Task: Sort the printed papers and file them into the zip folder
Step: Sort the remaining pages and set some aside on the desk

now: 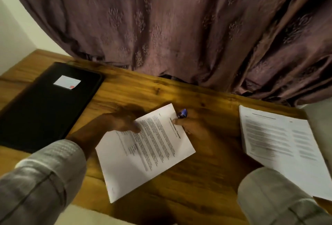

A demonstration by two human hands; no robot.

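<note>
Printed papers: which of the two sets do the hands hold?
The middle set: the left hand grips its left edge, the right hand pinches its far edge. The other stack lies at the right, no hand on it.

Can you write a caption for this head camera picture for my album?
At the table, the left hand and right hand hold a sheet, between a folder and a stack.
</note>
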